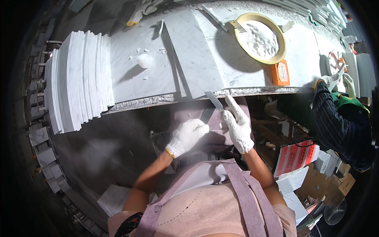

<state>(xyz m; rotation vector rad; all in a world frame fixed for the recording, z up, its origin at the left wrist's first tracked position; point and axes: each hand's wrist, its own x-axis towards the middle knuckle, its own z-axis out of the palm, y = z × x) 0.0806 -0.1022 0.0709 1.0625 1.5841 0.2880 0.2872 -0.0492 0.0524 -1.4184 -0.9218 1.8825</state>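
Just off the bench's near edge (138,104), the right hand (239,127), nearer the narrow white slab (197,55) stretching lengthwise ahead, pinches a grey scraper (214,100), blade angled up-left, while the left hand (185,136), just apart, grips a darker blade (207,115).
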